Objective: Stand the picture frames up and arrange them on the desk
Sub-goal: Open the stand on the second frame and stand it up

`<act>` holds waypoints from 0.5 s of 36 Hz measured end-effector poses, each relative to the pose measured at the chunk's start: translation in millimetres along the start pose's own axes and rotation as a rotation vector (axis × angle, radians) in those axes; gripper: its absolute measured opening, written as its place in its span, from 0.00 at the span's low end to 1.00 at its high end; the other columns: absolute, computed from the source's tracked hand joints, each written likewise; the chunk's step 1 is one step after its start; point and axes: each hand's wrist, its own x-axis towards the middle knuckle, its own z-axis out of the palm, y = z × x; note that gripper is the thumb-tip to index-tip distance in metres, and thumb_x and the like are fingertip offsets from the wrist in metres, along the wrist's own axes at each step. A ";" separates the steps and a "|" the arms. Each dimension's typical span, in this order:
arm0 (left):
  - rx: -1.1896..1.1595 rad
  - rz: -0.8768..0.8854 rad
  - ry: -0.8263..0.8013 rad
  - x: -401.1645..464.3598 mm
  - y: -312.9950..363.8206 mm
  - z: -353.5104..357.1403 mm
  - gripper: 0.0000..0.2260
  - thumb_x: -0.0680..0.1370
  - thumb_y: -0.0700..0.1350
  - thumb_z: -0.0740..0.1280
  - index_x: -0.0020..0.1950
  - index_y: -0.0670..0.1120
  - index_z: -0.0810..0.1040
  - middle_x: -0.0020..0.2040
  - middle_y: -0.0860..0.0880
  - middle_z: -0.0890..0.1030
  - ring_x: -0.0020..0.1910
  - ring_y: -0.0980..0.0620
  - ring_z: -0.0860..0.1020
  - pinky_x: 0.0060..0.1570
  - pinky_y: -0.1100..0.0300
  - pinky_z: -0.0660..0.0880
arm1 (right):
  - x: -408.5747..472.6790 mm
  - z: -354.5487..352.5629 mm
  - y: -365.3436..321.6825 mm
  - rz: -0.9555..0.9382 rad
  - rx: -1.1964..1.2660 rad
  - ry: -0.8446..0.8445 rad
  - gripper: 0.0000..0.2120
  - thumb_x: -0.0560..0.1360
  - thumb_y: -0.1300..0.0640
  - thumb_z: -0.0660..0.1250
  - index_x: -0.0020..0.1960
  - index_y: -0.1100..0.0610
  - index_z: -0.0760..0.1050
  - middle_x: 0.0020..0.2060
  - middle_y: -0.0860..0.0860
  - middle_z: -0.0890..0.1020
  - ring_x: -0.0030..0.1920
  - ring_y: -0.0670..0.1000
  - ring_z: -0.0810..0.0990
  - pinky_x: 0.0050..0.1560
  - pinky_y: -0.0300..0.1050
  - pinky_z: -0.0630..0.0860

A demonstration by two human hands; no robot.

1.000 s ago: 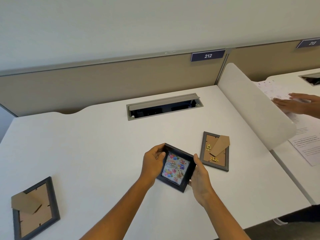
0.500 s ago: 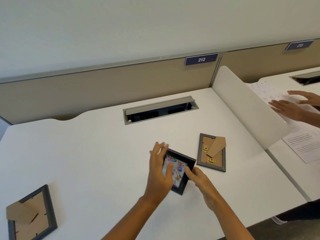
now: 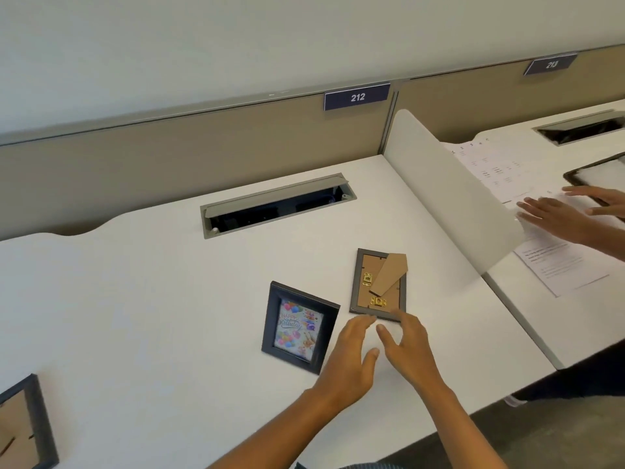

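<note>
A dark picture frame [image 3: 299, 326] with a colourful birthday picture stands upright on the white desk [image 3: 152, 299], facing me. To its right a grey frame [image 3: 378, 286] lies face down, its cardboard stand lifted and brass clips showing. My left hand [image 3: 350, 360] and my right hand [image 3: 411, 346] hover just in front of that flat frame, fingers apart, holding nothing; my right fingertips are at its near edge. A third frame [image 3: 25, 424] lies face down at the desk's lower left corner, partly cut off.
A grey cable hatch [image 3: 277, 204] stands open at the back of the desk. A white divider panel [image 3: 453, 198] borders the right side. Beyond it another person's hands [image 3: 558, 214] rest on papers and a dark frame on the neighbouring desk.
The birthday frame, held in both hands a second ago, now stands free on the desk. Both hands have let go and moved right, toward the face-down grey frame.
</note>
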 end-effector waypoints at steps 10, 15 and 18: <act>0.009 -0.406 0.077 71.4 -4.1 32.4 0.30 0.86 0.49 0.62 0.85 0.46 0.52 0.86 0.47 0.52 0.85 0.45 0.51 0.81 0.50 0.56 | 51.9 -6.4 25.5 0.016 -0.019 0.011 0.22 0.85 0.56 0.70 0.76 0.58 0.72 0.72 0.57 0.78 0.74 0.60 0.75 0.71 0.53 0.75; 0.016 -0.449 0.128 91.2 -5.6 31.3 0.28 0.85 0.47 0.64 0.83 0.45 0.58 0.84 0.44 0.59 0.84 0.42 0.57 0.81 0.45 0.62 | 58.7 -0.2 18.9 -0.038 0.062 0.074 0.17 0.83 0.62 0.71 0.71 0.59 0.77 0.65 0.56 0.85 0.65 0.60 0.83 0.66 0.59 0.83; 0.028 -0.465 0.166 100.7 -4.1 33.9 0.24 0.84 0.45 0.66 0.79 0.46 0.65 0.76 0.44 0.72 0.77 0.41 0.68 0.74 0.43 0.71 | 65.2 1.9 21.6 -0.003 0.074 0.106 0.16 0.83 0.62 0.71 0.70 0.59 0.77 0.65 0.57 0.84 0.65 0.62 0.81 0.66 0.63 0.82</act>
